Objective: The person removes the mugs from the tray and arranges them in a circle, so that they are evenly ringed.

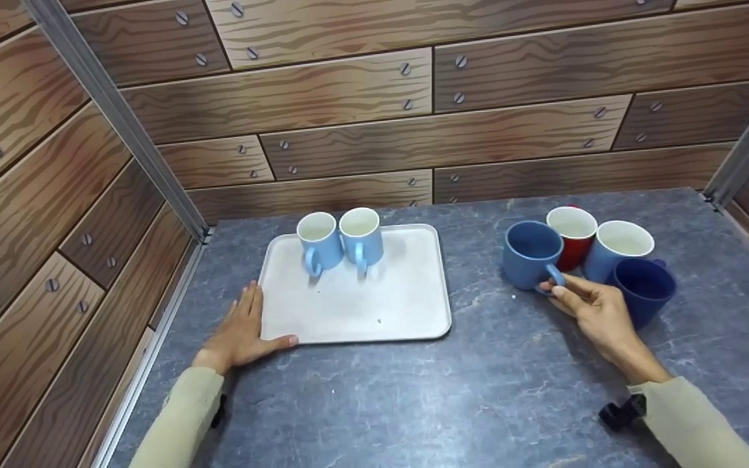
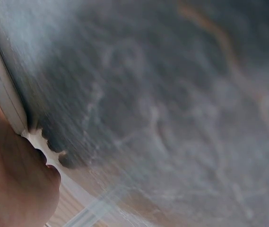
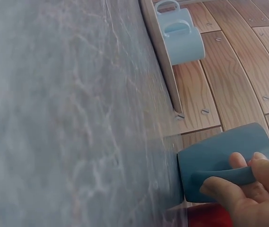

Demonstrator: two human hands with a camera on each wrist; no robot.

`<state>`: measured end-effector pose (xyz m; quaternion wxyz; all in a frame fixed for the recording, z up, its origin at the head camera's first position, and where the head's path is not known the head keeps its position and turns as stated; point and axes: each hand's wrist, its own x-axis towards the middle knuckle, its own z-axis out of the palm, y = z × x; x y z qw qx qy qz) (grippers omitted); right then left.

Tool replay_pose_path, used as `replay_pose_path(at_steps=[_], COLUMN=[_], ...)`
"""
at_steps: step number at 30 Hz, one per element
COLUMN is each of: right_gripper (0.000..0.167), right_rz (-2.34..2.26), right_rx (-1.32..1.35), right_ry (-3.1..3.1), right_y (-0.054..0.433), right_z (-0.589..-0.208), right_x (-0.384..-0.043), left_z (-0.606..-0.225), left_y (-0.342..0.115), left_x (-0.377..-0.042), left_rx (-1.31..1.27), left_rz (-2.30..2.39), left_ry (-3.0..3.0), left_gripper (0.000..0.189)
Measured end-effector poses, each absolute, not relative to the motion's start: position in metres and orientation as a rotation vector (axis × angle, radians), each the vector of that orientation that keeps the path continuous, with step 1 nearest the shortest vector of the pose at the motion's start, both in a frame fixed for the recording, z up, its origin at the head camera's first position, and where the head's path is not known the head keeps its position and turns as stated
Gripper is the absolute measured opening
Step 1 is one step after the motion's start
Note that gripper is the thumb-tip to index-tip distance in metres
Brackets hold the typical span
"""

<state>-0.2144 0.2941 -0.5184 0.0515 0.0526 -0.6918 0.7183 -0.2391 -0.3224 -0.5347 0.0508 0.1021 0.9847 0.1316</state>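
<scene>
My right hand (image 1: 599, 315) pinches the handle of a medium-blue mug (image 1: 528, 257). In the right wrist view this mug (image 3: 210, 153) stands upright on or very near the tabletop, with fingers and thumb at its handle. My left hand (image 1: 239, 331) lies against the near left corner of a white tray (image 1: 355, 312), fingers extended along the left side and thumb at the front edge. Two light-blue mugs with white insides, a left one (image 1: 326, 250) and a right one (image 1: 368, 246), stand side by side at the tray's back, handles facing me.
Close behind and right of the held mug stand a red mug (image 1: 573, 244), a blue mug with a white inside (image 1: 615, 250) and a dark-blue mug (image 1: 644, 292). The grey marbled table (image 1: 413, 403) meets wood-patterned walls (image 1: 361, 97) at the back and sides.
</scene>
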Motion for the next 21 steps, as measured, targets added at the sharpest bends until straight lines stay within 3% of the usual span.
replay_pose_path(at_steps=[8,21], right_gripper=[0.050,0.041], right_rz=[2.200,1.837], right_rx=[0.179,-0.086], right_ry=[-2.047,-2.253], right_y=[0.301,0.292], right_z=[-0.519,-0.517], right_x=[-0.209,-0.211], left_z=[-0.537,-0.536], left_y=[-0.323,-0.322], left_x=[-0.241,-0.241], left_rx=[0.257,0.248], left_rz=[0.421,0.420], left_ry=[2.966,2.950], left_gripper=[0.141,0.142])
